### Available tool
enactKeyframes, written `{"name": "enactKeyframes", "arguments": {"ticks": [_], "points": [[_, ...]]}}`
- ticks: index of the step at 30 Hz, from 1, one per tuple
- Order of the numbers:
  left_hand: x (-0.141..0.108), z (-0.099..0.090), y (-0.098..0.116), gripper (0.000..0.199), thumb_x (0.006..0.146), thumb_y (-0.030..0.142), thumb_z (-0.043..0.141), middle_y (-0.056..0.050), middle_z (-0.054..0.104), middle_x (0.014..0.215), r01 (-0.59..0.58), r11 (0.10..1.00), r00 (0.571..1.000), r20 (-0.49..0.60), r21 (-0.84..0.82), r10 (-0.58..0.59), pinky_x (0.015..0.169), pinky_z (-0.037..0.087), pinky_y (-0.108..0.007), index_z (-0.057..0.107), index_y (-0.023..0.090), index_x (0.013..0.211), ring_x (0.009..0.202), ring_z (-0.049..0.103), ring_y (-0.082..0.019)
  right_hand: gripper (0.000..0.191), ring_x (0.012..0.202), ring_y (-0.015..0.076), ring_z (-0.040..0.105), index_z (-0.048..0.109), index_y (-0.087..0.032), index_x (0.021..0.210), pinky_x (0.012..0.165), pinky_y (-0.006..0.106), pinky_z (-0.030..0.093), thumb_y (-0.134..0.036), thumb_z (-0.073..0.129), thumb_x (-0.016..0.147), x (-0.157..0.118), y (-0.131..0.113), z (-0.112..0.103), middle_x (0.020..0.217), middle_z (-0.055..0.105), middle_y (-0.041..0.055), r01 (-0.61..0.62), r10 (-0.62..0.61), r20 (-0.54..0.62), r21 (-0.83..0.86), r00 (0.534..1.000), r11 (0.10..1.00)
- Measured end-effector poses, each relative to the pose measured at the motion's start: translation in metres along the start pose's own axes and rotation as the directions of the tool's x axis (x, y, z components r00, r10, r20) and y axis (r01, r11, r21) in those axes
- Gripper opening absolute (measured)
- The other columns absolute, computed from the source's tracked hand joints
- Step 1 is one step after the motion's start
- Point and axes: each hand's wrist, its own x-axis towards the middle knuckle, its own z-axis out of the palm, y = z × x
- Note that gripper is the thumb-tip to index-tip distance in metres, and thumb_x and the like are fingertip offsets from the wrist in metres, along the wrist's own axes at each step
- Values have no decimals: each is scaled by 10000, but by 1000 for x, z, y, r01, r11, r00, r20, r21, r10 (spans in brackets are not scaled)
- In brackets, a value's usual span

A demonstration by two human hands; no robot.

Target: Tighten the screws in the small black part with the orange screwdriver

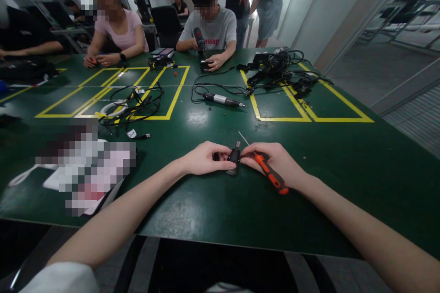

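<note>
Near the front middle of the green table, my left hand (209, 158) grips a small black device (234, 155) with a metal tip pointing up and away. My right hand (271, 158) is closed around an orange and black screwdriver (273, 176), its handle slanting toward me and its thin shaft pointing up and left. The right fingertips reach the device's right side; whether they also pinch a small part cannot be made out. Beyond the hands lies a silver and black electric screwdriver (223, 100) with a cord.
Cables (134, 105) lie left of centre and a larger black cable pile (278, 68) at the back right. Blurred flat items (103, 174) rest at the left. A person across the green table (206, 210) holds a drill (199, 40); other people sit or stand behind.
</note>
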Motion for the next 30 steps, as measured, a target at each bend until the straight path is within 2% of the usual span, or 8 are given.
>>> {"name": "enactKeyframes", "arguments": {"ticks": [7,13,17,21,24,30], "points": [[-2,0,3,339,891,473,704,15,624,740,-28,994,1000,-4,107,28,616,356,-206,705,139,835,669,506,-101,262,675,171,677,752,-186,933,671,287,512,-417,647,996,-2,3,10,847,770,53,46,-46,-12,26,999,999],[-1,0,1,380,909,507,669,26,580,713,-40,985,999,-11,166,42,619,340,-216,644,151,778,667,480,-107,205,772,207,702,726,-212,932,739,320,545,-338,589,1017,-4,14,18,876,756,70,125,-132,-57,-103,990,987],[-1,6,5,300,965,428,589,26,581,739,-31,934,998,-37,355,48,650,349,-242,591,177,802,675,498,-122,180,762,216,692,708,-197,922,723,328,547,-257,563,1010,-2,9,15,855,740,88,137,-138,8,-208,990,968],[-1,14,9,230,967,369,552,-3,598,805,-40,850,995,-52,524,80,691,387,-269,531,198,814,734,533,-158,236,742,215,679,688,-179,877,712,331,544,-207,490,1004,-2,5,15,818,723,98,170,-172,18,-274,985,947],[-2,17,9,237,953,373,548,-4,583,794,-39,843,995,-57,536,83,689,383,-275,494,206,794,725,516,-160,225,719,212,660,680,-182,854,694,326,530,-202,499,985,-3,4,17,790,711,87,168,-174,2,-271,985,948],[-2,14,6,298,918,407,597,27,528,710,-53,904,993,-71,424,91,645,350,-253,488,198,735,665,482,-130,233,691,199,642,671,-190,827,668,308,505,-203,498,983,-1,3,15,758,689,73,175,-179,6,-261,984,949]]}}
